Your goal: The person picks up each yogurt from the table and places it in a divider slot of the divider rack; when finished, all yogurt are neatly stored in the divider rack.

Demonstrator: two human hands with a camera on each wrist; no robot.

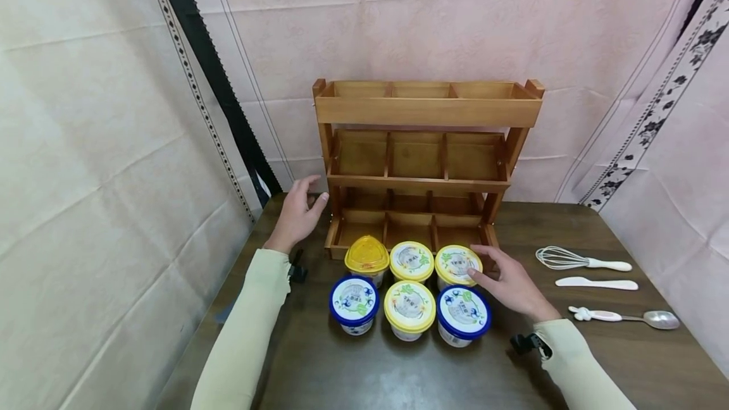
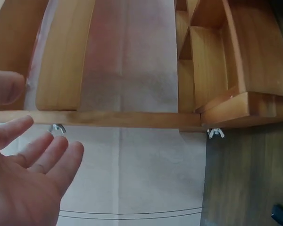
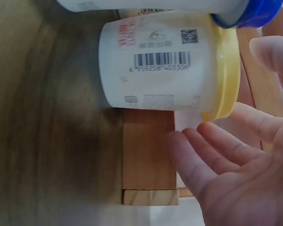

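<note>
My left hand [image 1: 300, 212] is beside the left side of the wooden shelf rack [image 1: 418, 180]. Its fingers are parted and hold nothing; the left wrist view shows the rack's side rail beyond the fingertips. The right hand [image 1: 510, 281] hovers over the back-right yellow-lidded tub [image 1: 457, 262], thumb and fingers spread about the lid. In the right wrist view the thumb stands apart from that tub [image 3: 155, 66], while fingers lie close to the lid's edge; contact is unclear. Next to it are a yellow-lidded tub [image 1: 411, 260] and a blue-lidded tub [image 1: 464, 313].
Also grouped before the rack are a tub with a domed yellow lid [image 1: 367, 255], a blue-lidded tub [image 1: 354, 301] and a front yellow-lidded tub [image 1: 409, 307]. At right lie a whisk [image 1: 581, 259], a white knife [image 1: 597, 283] and a spoon [image 1: 625, 316]. Cloth hangs behind.
</note>
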